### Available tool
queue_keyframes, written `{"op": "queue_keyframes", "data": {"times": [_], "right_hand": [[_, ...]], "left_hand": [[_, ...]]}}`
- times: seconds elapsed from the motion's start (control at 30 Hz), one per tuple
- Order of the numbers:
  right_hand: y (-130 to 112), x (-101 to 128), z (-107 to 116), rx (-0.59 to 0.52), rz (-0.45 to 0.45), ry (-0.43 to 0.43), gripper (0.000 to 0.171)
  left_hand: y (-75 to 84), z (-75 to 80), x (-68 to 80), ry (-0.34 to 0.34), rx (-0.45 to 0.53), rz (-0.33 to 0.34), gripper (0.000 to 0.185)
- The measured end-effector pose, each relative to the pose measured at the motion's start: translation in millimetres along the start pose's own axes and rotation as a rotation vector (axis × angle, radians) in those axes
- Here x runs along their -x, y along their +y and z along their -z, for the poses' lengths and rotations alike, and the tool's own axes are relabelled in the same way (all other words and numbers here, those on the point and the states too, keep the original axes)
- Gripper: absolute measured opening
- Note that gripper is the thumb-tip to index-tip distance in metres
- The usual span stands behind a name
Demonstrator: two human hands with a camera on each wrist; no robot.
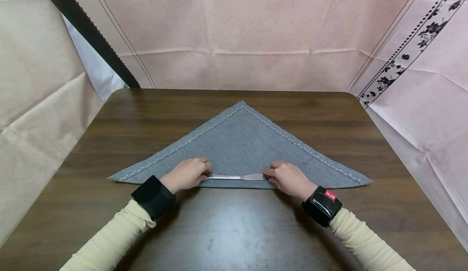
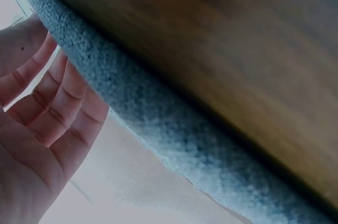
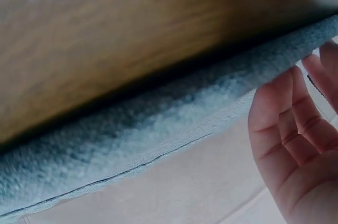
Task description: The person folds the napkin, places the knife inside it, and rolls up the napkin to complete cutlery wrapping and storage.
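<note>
Knife (image 1: 237,176) lies flat along the folded near edge of the grey triangle napkin (image 1: 241,141), long axis running left-right. Left hand (image 1: 187,174) and right hand (image 1: 289,178) each pinch an end.

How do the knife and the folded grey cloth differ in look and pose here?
The knife is a slim, shiny silver strip; the grey cloth is a broad, matte triangle with white stitching along two edges. The knife lies along the cloth's near folded edge, held at each end by the left hand and right hand; the cloth lies spread flat on the table. Both run left to right.
</note>
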State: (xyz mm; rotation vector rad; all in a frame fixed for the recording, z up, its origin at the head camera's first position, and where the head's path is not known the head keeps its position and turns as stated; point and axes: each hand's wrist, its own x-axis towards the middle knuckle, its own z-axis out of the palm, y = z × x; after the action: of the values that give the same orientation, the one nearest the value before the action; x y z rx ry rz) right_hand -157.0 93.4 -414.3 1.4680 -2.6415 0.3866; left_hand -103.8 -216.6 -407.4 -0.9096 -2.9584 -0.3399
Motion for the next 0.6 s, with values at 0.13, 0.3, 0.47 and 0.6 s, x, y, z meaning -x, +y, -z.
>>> {"op": "queue_keyframes", "data": {"times": [0.13,0.3,0.47,0.6], "right_hand": [[0,-1,0,0.014,-0.009,-0.008,0.017],[-2,-5,2,0.008,0.007,-0.029,0.015],[-7,-15,6,-0.022,0.047,0.002,0.014],[-17,-24,6,-0.055,0.102,-0.007,0.013]], "left_hand": [[0.9,0.9,0.6,0.0,0.005,0.016,0.01],[-5.5,6.5,7.4,0.032,0.026,0.016,0.011],[-28.3,23.1,27.9,0.082,0.035,0.086,0.011],[-51.8,38.6,54.2,0.111,0.042,0.211,0.013]]}}
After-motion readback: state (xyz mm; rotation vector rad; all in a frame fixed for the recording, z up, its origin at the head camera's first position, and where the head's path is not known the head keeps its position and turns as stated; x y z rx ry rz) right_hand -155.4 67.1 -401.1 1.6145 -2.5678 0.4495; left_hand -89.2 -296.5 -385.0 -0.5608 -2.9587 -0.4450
